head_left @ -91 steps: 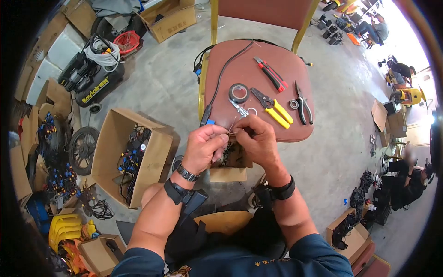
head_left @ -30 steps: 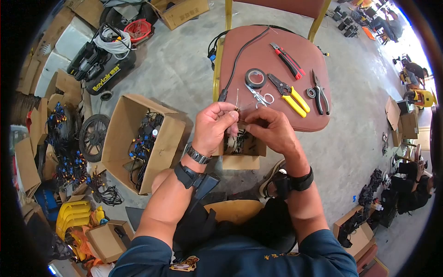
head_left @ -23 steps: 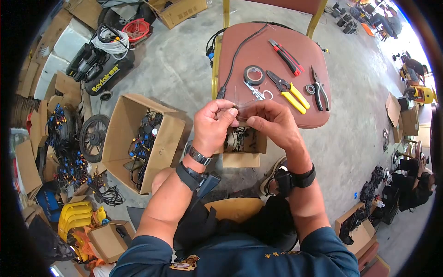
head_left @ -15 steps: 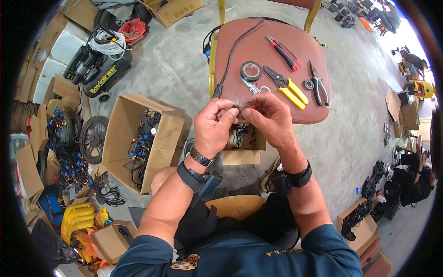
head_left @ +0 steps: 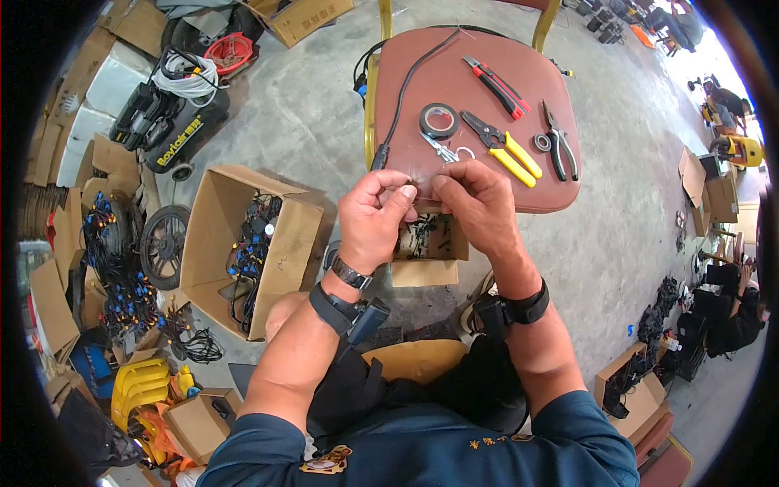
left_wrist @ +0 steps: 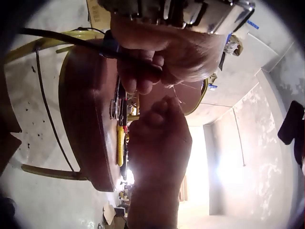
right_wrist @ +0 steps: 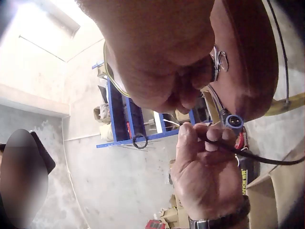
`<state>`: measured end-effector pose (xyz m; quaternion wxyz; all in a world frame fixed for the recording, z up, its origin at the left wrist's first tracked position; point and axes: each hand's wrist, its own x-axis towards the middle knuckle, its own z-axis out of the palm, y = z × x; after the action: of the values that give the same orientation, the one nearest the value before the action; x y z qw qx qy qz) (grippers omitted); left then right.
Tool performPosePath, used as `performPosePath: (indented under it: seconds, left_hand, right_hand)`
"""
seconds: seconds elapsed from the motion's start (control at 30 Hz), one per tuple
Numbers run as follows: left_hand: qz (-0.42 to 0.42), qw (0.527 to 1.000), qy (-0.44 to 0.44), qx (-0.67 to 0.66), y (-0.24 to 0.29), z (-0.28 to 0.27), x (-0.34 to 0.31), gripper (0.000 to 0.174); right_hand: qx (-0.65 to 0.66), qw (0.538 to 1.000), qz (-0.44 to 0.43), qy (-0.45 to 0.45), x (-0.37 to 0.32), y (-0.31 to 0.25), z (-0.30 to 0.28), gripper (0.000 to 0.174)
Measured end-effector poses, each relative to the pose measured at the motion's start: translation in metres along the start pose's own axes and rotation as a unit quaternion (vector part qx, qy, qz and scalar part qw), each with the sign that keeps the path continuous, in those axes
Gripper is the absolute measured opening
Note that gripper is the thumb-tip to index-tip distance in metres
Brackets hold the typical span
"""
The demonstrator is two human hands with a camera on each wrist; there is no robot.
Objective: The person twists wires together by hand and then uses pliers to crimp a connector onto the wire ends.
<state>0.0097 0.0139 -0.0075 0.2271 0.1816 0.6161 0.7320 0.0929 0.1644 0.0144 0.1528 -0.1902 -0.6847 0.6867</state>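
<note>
My left hand (head_left: 372, 221) grips the end of a black cable (right_wrist: 257, 156), its thumb and index finger pinched at thin bare-looking wires (left_wrist: 177, 94). Close beside it, the right hand (head_left: 480, 213) has thumb and index finger together on the fine wires; the exact contact is hard to make out. Beyond the hands, the red chair seat (head_left: 519, 73) bears black tape (head_left: 439, 120), small scissors (head_left: 442, 149), yellow-handled strippers (head_left: 510, 154), a red-and-black cutter (head_left: 497, 88), pliers (head_left: 557, 144), a small ring (head_left: 541, 143) and another black cable (head_left: 403, 93) with a connector.
Below the hands stands a small open carton (head_left: 425, 274) with dark bits inside. A large carton (head_left: 296, 243) of cables is to the left, near a wheel (head_left: 165, 246) and a black compressor (head_left: 182, 134). People sit far right.
The right fingers, spread apart from the left hand a moment earlier, have come back together close to the left fingertips. The left hand keeps its pinch. The head view has shifted slightly.
</note>
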Motion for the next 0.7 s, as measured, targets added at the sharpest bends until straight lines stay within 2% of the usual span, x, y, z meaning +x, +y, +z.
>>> performPosePath:
  seconds: [0.1, 0.2, 0.4, 0.7]
  left_hand:
    - [-0.008, 1.000, 0.000, -0.002, 0.002, 0.000, 0.001, 0.013]
    - [-0.011, 1.000, -0.006, -0.003, 0.001, 0.000, 0.001, 0.014]
    - [-0.020, 1.000, -0.014, -0.010, 0.000, 0.001, 0.000, 0.013]
    - [-0.020, 1.000, -0.011, -0.005, -0.003, -0.002, 0.002, 0.013]
  right_hand:
    - [-0.008, 1.000, -0.018, -0.005, 0.001, 0.005, 0.000, 0.012]
    - [0.063, 0.998, -0.013, -0.006, 0.000, 0.001, 0.005, 0.012]
    - [0.011, 1.000, -0.016, -0.017, 0.001, 0.002, 0.000, 0.012]
    - [0.082, 0.996, -0.039, -0.028, 0.001, -0.005, -0.005, 0.018]
